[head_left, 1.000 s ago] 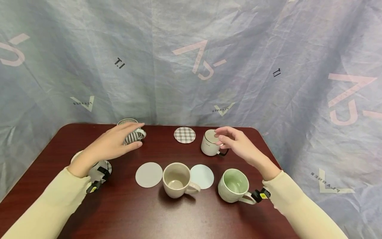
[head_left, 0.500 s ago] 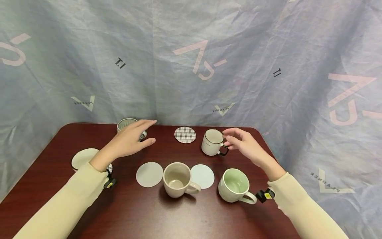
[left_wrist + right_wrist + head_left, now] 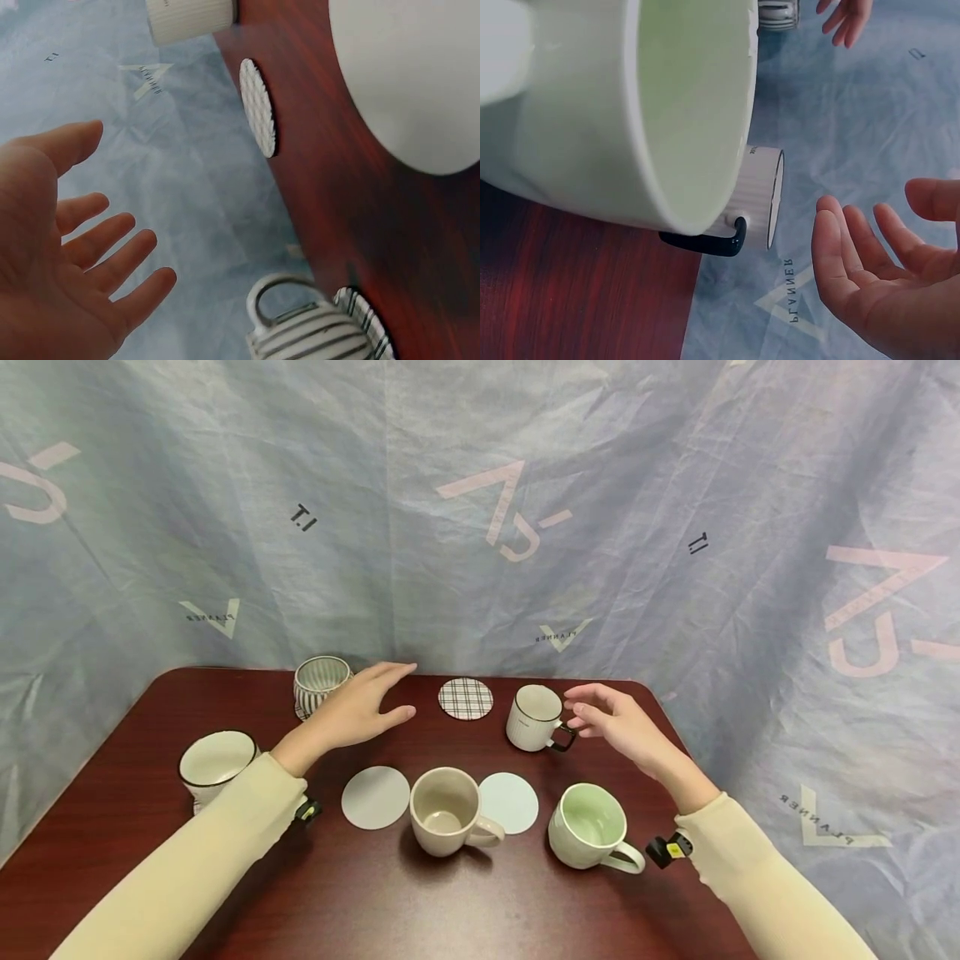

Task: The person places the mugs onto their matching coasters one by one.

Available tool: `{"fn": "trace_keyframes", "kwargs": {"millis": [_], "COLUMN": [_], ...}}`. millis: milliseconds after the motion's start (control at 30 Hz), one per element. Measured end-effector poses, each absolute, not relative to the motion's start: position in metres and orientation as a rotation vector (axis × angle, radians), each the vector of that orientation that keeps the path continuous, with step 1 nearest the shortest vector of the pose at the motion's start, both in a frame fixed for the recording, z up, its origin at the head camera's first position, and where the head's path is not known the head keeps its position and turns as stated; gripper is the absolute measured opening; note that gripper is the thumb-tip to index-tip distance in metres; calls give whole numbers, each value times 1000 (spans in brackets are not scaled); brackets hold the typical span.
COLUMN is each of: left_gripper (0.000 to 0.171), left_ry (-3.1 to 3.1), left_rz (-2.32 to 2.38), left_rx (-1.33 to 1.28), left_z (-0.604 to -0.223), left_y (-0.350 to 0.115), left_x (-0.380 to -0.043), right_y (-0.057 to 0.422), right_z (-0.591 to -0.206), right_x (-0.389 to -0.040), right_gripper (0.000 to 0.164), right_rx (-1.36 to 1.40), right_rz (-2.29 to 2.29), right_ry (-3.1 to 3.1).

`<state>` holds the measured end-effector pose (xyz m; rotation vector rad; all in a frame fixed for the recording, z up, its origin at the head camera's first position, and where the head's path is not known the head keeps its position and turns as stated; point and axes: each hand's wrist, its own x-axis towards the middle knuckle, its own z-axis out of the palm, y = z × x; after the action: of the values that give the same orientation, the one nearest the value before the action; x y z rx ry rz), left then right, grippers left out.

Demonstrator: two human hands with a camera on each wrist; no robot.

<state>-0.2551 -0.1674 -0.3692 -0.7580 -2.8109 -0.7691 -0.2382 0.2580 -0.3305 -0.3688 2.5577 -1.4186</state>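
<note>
My left hand [image 3: 358,710] hovers over the back left of the table, thumb and fingers apart and holding nothing. Just left of it is a striped mug [image 3: 318,683], partly hidden by the hand; the left wrist view shows its handle and a coaster under it. My right hand [image 3: 617,725] is beside the white mug with a dark rim and black handle [image 3: 531,720], fingers loosely bent around nothing. A plaid coaster [image 3: 465,699] lies between the two hands at the back. Close to the right wrist camera stands the pale green mug [image 3: 570,127].
A beige mug [image 3: 442,814] stands front centre, between a grey round coaster [image 3: 376,798] and a pale blue one [image 3: 513,803]. A wide white mug with a dark rim [image 3: 213,764] is at the left, partly behind the left sleeve. A grey cloth [image 3: 637,485] hangs behind the table.
My left hand has moved right, away from the striped mug, uncovering it and the wide white mug. My right hand has drawn slightly right, off the white mug's rim. The mugs stay put.
</note>
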Motion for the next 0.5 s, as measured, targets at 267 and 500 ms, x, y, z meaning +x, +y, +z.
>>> {"fn": "trace_keyframes", "kwargs": {"millis": [267, 500], "left_gripper": [73, 75], "left_ry": [-2818, -2856], "left_rz": [-808, -839], "left_rx": [-772, -744], "left_z": [-380, -392], "left_y": [-155, -144], "left_x": [-272, -289], "right_y": [261, 262], "right_z": [-333, -333], "right_x": [-237, -237], "right_gripper": [41, 42], "right_rx": [-354, -365], "right_rz": [-1401, -1393], "right_ry": [2560, 2563]}}
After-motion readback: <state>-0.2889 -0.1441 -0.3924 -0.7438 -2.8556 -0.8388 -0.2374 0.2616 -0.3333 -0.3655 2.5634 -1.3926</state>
